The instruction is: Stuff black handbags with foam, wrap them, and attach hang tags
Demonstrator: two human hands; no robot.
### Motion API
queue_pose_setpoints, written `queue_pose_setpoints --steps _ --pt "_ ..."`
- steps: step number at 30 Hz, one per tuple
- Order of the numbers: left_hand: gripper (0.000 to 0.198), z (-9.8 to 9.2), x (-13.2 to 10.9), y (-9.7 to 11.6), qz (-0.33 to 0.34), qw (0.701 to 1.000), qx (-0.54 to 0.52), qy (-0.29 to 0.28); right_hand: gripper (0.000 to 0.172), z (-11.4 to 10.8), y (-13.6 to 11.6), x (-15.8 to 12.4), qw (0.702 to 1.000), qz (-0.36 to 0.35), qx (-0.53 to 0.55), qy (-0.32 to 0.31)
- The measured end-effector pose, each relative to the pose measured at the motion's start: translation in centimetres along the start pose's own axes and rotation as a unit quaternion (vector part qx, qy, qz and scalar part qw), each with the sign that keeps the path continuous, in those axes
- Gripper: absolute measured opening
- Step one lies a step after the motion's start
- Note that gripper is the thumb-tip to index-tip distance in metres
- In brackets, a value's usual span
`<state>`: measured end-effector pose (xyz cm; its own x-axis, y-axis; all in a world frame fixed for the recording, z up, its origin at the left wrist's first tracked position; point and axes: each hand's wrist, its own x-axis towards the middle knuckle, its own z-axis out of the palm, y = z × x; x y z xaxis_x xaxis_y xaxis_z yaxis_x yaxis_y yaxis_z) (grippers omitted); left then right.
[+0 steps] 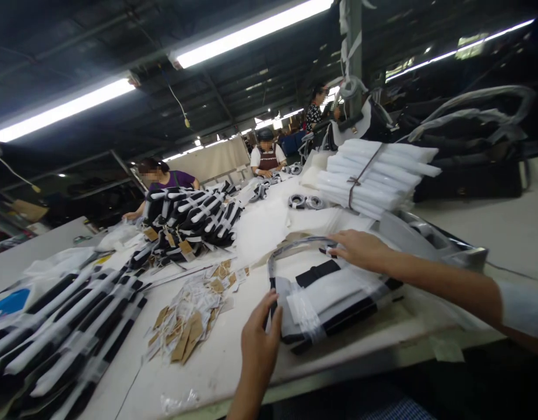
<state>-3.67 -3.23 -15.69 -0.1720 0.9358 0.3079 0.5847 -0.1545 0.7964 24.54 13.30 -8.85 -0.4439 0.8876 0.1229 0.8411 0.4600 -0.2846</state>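
Observation:
A black and white handbag (334,297) wrapped in clear plastic lies flat on the white worktable (234,356) in front of me. My left hand (257,335) grips its near left edge, thumb on top and fingers closed round the side. My right hand (360,248) rests on the bag's far edge, by the wrapped grey handle (295,248), fingers curled on it. A heap of brown and white paper tags (190,318) lies just left of the bag.
Black and white straps (67,332) lie in rows at the left, with a heap of them (194,219) further back. A tied bundle of white sheets (373,175) and dark bags (470,146) stand at the right. Three other people work at the far end of the table.

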Motion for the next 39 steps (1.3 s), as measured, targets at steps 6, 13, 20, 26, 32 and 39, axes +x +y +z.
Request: queue_pose_setpoints --steps 6,13,20,26,32,39 --pt "0.052 1.5 4.9 -2.1 -0.222 0.961 -0.168 0.005 0.073 0.5 4.8 -3.0 0.990 0.122 0.003 -0.065" --pt "0.066 0.6 4.3 1.5 -0.213 0.914 -0.336 0.081 0.070 -0.1 3.2 -2.9 0.958 0.050 0.238 0.149" --pt "0.060 -4.2 2.7 6.3 -0.129 0.928 -0.289 0.195 0.062 1.3 4.5 0.0 0.927 0.015 0.356 0.114" --pt "0.072 -5.4 3.4 7.5 -0.127 0.915 -0.362 0.126 0.020 3.5 7.0 3.6 0.986 -0.025 0.158 0.035" --pt "0.067 -8.0 5.8 10.1 -0.096 0.945 -0.305 0.068 0.012 4.7 6.8 4.3 0.998 -0.061 0.028 0.007" --pt "0.059 -10.8 8.8 14.4 -0.071 0.974 -0.175 -0.125 0.036 1.3 7.0 1.3 0.985 0.076 0.037 0.150"
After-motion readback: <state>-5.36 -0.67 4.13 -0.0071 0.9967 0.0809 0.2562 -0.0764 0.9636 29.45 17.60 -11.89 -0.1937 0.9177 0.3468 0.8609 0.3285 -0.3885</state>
